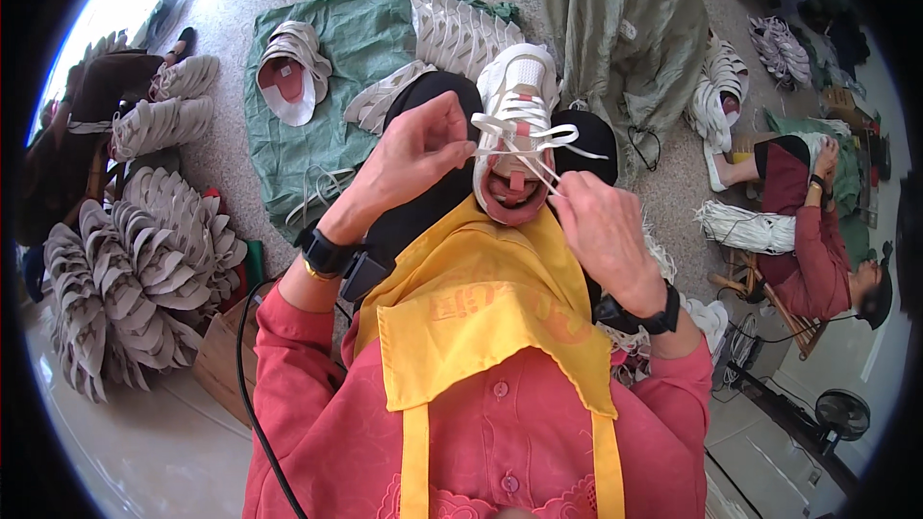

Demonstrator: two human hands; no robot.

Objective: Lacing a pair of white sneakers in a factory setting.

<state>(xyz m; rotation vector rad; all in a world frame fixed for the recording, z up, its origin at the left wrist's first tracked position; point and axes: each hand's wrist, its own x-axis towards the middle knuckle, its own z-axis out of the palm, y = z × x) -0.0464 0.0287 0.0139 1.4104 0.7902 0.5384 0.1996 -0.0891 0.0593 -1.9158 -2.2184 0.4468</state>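
A white sneaker (517, 75) with a pinkish-red lining rests between my knees, its toe pointing away from me. Its white shoelace (553, 137) is laced up the front, with loops lying crossed over the tongue. Left of the shoe, my left hand (411, 152) is closed in a pinch on the lace, pulling a strand sideways. My right hand (604, 233) pinches another end of the lace to the lower right of the opening. A yellow apron (481, 279) covers my lap just below the shoe.
A green sheet (274, 163) on the floor holds stacked shoe uppers (461, 34) and a loose upper (291, 72). Grey pieces (135, 269) are piled at left. A drab green cloth (625, 19) hangs ahead. At right sit another person (812, 240) and a fan (842, 413).
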